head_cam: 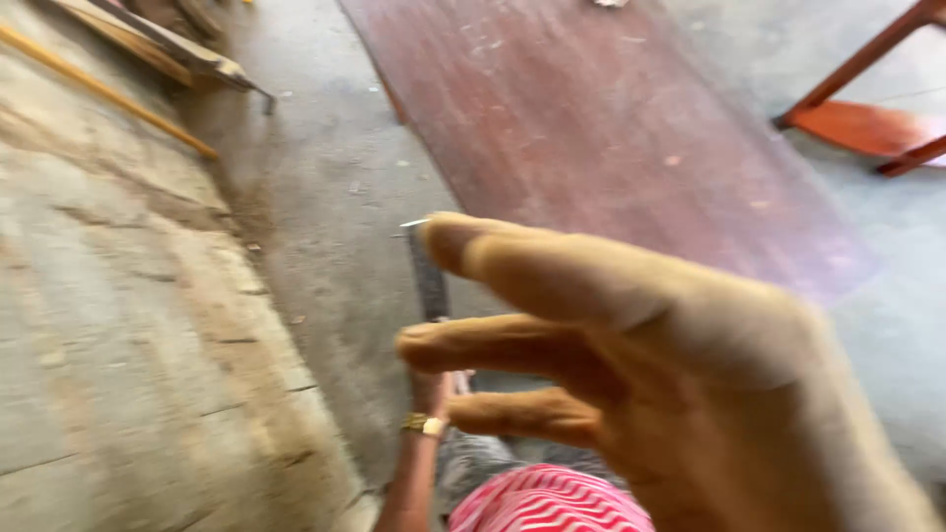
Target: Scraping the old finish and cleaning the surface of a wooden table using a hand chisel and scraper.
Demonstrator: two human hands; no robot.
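Note:
My right hand (670,394) fills the lower right of the head view, very close to the camera and blurred. Its fingers are spread and point left, and it holds nothing. My left hand is out of sight. Behind my fingers, another person's forearm with a gold wristwatch (425,425) rises from the bottom edge. That person's hand is mostly hidden by my fingers. A dark flat tool (428,276) sticks up above it, its pale tip toward the board. Red and white striped cloth (547,500) on that person shows at the bottom.
A long reddish-brown wooden board (591,128) lies across the grey concrete floor (325,197). A red wooden frame (867,118) stands at the upper right. Wooden sticks and planks (148,49) lie at the upper left, above a rough, cracked slab (118,325).

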